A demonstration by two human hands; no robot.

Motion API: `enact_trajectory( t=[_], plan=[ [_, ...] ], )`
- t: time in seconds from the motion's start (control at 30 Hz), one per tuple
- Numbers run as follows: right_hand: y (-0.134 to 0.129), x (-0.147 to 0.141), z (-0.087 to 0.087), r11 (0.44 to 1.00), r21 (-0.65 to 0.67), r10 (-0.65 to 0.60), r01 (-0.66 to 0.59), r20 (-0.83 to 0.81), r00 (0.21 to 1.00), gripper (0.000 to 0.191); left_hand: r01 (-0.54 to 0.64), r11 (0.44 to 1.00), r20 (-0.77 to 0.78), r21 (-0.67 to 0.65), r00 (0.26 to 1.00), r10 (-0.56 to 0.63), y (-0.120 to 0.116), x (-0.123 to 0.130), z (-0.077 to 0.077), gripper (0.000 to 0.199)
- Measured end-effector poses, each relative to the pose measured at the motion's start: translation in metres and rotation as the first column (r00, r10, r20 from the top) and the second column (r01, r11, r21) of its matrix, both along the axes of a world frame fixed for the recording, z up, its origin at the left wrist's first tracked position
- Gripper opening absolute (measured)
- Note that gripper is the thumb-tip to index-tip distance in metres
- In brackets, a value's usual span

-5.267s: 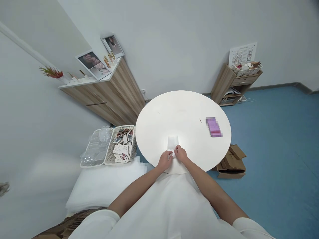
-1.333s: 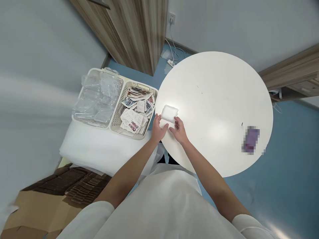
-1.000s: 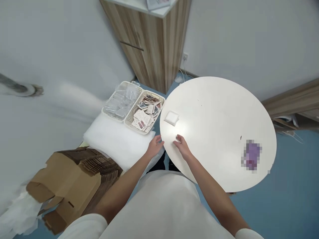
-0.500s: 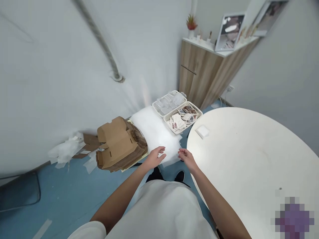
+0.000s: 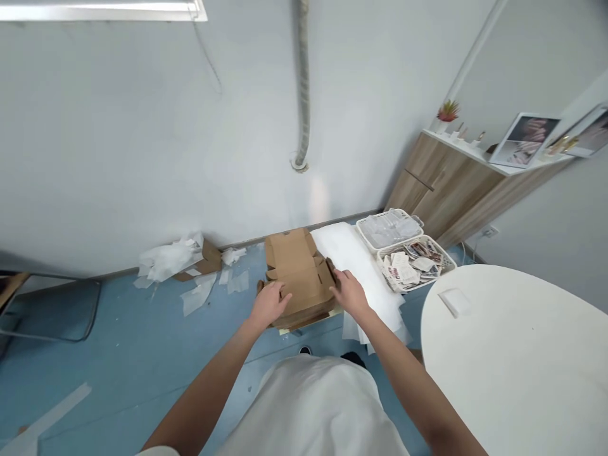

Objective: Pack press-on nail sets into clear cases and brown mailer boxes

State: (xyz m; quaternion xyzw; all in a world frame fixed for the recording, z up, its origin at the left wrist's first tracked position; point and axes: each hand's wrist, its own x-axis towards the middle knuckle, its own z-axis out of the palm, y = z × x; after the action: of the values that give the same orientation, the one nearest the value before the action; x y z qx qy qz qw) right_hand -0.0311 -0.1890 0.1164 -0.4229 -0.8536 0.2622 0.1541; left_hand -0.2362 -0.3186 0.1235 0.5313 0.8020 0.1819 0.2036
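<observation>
A flat cardboard box blank (image 5: 304, 288) lies on top of a stack of similar brown blanks, its flaps and slots showing. My left hand (image 5: 270, 307) is at the near left edge of the stack, thumb and fingers apart over the cardboard. At the right edge, my right hand (image 5: 351, 292) reaches in beside a side flap, with its thumb also held away from the fingers. Neither hand shows a clear grip, though some fingertips are hard to make out against the cardboard.
White foam sheets (image 5: 339, 244) lie right of the stack. Beyond them are a white basket (image 5: 449, 263) of cards and another basket (image 5: 363, 228) of clear packets. A round white table (image 5: 513, 354) stands at right. Torn wrapping (image 5: 171, 259) litters the floor by the wall.
The view has swung left, bringing the cardboard stack to the middle. My hands have moved from over the foam sheets to the two sides of the stack.
</observation>
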Motion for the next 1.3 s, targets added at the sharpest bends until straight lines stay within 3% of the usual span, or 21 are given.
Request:
enact_trajectory(
  t=[0.13, 0.23, 0.33, 0.43, 0.57, 0.8, 0.9, 1.0, 1.07, 1.13, 1.17, 1.23, 1.3],
  plan=[
    [0.001, -0.033, -0.006, 0.998, 0.067, -0.029, 0.012, 0.25, 0.968, 0.035, -0.005, 0.999, 0.081, -0.043, 0.997, 0.009, -0.022, -0.032, -0.017, 0.041],
    [0.004, -0.04, -0.013, 0.994, 0.102, -0.077, 0.04, 0.388, 0.919, 0.02, -0.016, 0.998, 0.08, -0.06, 0.997, 0.021, -0.032, -0.038, -0.024, 0.042],
    [0.009, -0.04, -0.012, 0.989, 0.102, -0.137, 0.103, 0.422, 0.896, 0.011, -0.025, 0.998, 0.014, -0.051, 1.0, 0.026, -0.035, -0.035, -0.023, 0.044],
    [0.012, -0.037, -0.003, 0.986, 0.012, -0.159, 0.165, 0.351, 0.923, 0.009, 0.048, 0.999, -0.034, -0.003, 0.998, -0.048, -0.03, -0.023, -0.017, 0.049],
    [0.009, -0.035, 0.006, 0.964, -0.134, -0.212, 0.229, 0.129, 0.969, 0.011, 0.188, 0.979, -0.071, 0.078, 0.981, -0.183, -0.014, -0.002, -0.011, 0.048],
    [0.009, -0.026, 0.003, 0.856, -0.422, -0.392, 0.297, -0.157, 0.906, 0.016, 0.4, 0.915, -0.21, 0.053, 0.9, -0.382, -0.003, 0.015, -0.018, 0.03],
    [0.0, -0.023, 0.006, 0.898, -0.349, -0.345, 0.269, -0.176, 0.922, 0.021, 0.451, 0.892, -0.289, 0.026, 0.857, -0.425, -0.001, 0.015, -0.022, 0.029],
    [-0.024, -0.023, 0.011, 0.97, -0.037, -0.242, 0.239, -0.2, 0.949, 0.028, 0.431, 0.902, -0.326, 0.015, 0.855, -0.403, 0.003, 0.015, -0.025, 0.026],
    [-0.044, -0.024, 0.01, 0.99, 0.086, -0.1, 0.111, -0.121, 0.988, 0.024, 0.421, 0.907, -0.336, 0.027, 0.858, -0.388, 0.005, 0.015, -0.026, 0.024],
    [-0.06, -0.025, 0.004, 0.987, 0.053, 0.151, -0.153, 0.033, 0.988, 0.023, 0.411, 0.91, -0.347, 0.05, 0.862, -0.37, 0.006, 0.016, -0.026, 0.024],
    [-0.065, -0.025, -0.001, 0.978, 0.037, 0.2, -0.204, 0.098, 0.975, 0.023, 0.405, 0.912, -0.353, 0.066, 0.864, -0.359, 0.005, 0.016, -0.025, 0.024],
    [-0.068, -0.024, -0.012, 0.979, -0.033, 0.202, -0.199, 0.167, 0.965, 0.026, 0.39, 0.913, -0.365, 0.115, 0.872, -0.326, 0.004, 0.017, -0.024, 0.023],
    [-0.065, -0.02, -0.02, 0.981, -0.142, 0.153, -0.134, 0.136, 0.979, 0.027, 0.361, 0.913, -0.377, 0.19, 0.885, -0.272, 0.003, 0.018, -0.02, 0.021]
  ],
)
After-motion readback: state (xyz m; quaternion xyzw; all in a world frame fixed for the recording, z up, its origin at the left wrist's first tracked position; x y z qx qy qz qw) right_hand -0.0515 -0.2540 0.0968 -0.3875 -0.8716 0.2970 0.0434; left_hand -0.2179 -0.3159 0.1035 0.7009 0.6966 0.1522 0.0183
